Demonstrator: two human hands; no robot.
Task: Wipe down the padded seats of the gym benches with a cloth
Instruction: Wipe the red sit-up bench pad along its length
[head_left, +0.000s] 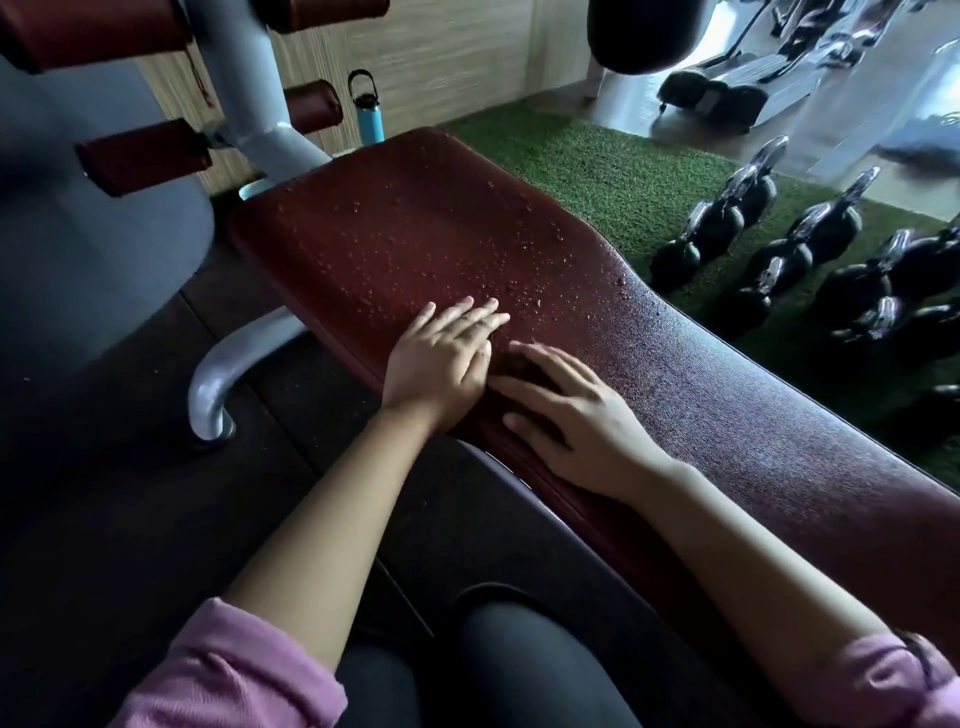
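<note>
Pink sleeves (234, 670) nearest. Left hand (441, 364) lies flat, fingers straight, on the padded seat (415, 234). Right hand (576, 415) presses a dark cloth (524, 371), barely distinguishable from the pad. Risk: droplets (395, 260) pushed over the near edge. Room lies ahead; kettlebells (779, 260) stand beyond the far edge.

The long padded vinyl seat (415, 234) is dark maroon red, speckled with pale droplets at its far end and finely grained nearer. Its tubular metal frame (228, 364) is pale grey. The cylindrical foam roller pads (145, 156) match in dark red. The water bottle (370, 117) is turquoise with a black lid. The artificial turf mat (597, 171) is green; the round iron kettlebells (779, 260) are black. The pushed-up fleece sleeves (234, 670) are pink.
</note>
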